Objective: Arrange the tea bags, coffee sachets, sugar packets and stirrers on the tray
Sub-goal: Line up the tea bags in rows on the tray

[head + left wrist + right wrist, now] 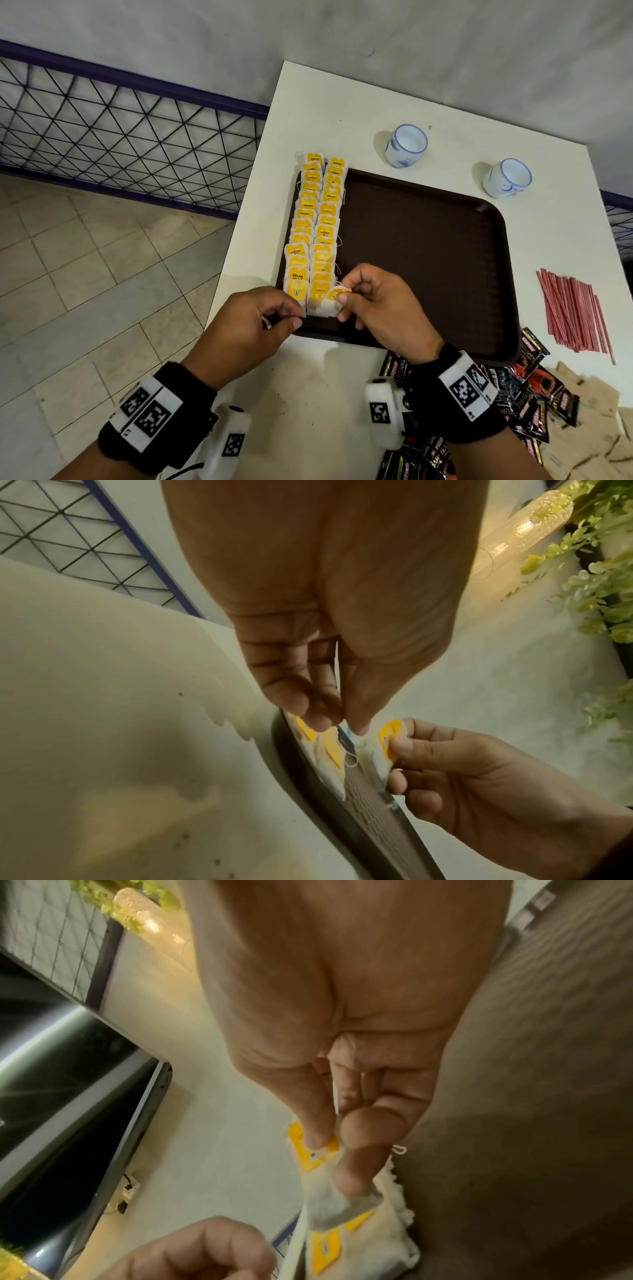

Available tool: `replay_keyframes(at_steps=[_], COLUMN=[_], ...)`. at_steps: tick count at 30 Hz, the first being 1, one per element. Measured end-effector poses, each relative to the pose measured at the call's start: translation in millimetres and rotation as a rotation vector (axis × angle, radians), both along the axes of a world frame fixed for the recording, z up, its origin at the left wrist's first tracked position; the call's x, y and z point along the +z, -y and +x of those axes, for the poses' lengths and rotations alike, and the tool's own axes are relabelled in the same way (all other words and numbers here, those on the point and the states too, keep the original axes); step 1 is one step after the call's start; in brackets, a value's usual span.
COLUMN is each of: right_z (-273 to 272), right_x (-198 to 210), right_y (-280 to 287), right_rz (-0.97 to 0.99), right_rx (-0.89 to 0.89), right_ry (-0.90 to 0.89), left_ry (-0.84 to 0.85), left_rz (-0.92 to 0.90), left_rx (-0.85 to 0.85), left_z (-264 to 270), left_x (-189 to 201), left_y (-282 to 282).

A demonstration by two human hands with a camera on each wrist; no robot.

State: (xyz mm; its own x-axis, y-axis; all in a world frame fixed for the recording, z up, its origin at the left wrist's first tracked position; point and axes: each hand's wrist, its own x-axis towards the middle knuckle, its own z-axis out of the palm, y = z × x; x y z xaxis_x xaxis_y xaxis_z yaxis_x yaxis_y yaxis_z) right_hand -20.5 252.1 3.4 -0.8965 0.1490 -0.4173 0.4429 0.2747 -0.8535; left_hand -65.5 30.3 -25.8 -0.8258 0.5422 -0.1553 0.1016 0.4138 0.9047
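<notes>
1. The grip of the right hand (371, 301) is a pinch, thumb and forefinger clamped on the yellow tag of one tea bag (337, 295) at the near end of the rows. The left hand (251, 320) pinches something thin and pale, seemingly a string or a bag edge; I cannot tell which.
2. Two rows of tea bags (315, 226) run up the left side of the brown tray (428, 246), left of centre in the head view, each bag overlapping the next.
3. Risk: the strings look loose. If the held bag's string is caught under a neighbour, setting it down or pulling could probably drag the near bags askew.
4. Risk: the far ends of the rows seem to spill over the tray's rim, and the near ones sit close to the front edge. A nudge could push bags onto the table (308, 394).
5. Risk: pinching by the tag alone lets the pouch swing, so it may land crooked.
6. Still off the tray at lower right: red stirrers (575, 308), dark coffee sachets (534, 383), tan sugar packets (596, 428).
</notes>
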Motion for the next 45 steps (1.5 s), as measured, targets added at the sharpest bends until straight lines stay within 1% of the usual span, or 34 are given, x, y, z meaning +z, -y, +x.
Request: replay_keyframes(at_steps=[5,8,14,23,25,27,32,36,38,39,41,43,45], right_z=[5,3,-3,-1,1,5,39,89,117,130,156,178,195], right_x=[-12,-19,-27,-32,-29,-24,-7,12,21,25,30,30,27], right_y=[-1,7,19,24,23,20,-6,-41,-57,-63,-74,-81,-85], right_rz=[0.009,-0.005,0.044,0.245,0.309,0.332,0.308,0.304,0.334,0.356,0.423,0.489,0.530], right_rx=[0.012,0.008,0.015,-0.004,-0.005,-0.024,-0.142,-0.273,-0.294,-0.279,-0.212,-0.090,0.069], right_ry=[0.078,0.103,0.122,0.059,0.028,-0.023,-0.047,-0.002,0.030,0.052,0.109,0.155,0.180], left_ry=[-0.076,-0.128,-0.167,-0.184,-0.183,-0.177,-0.157,-0.132,-0.083,-0.060,-0.013,0.027,0.038], left_rz=[-0.092,-0.158,-0.164,-0.205,-0.218,-0.233,-0.274,-0.253,-0.242,-0.251,-0.311,-0.409,-0.464], left_rx=[-0.090,-0.109,-0.129,-0.160,-0.159,-0.160,-0.157,-0.143,-0.156,-0.180,-0.280,-0.392,-0.458], left_z=[4,6,7,6,6,5,9,22,33,38,50,62,73], left_x=[-7,-13,-16,-18,-17,-16,-13,-3,5,9,17,22,25], left_y=[4,4,2,1,0,0,-2,-12,-25,-32,-48,-64,-77])
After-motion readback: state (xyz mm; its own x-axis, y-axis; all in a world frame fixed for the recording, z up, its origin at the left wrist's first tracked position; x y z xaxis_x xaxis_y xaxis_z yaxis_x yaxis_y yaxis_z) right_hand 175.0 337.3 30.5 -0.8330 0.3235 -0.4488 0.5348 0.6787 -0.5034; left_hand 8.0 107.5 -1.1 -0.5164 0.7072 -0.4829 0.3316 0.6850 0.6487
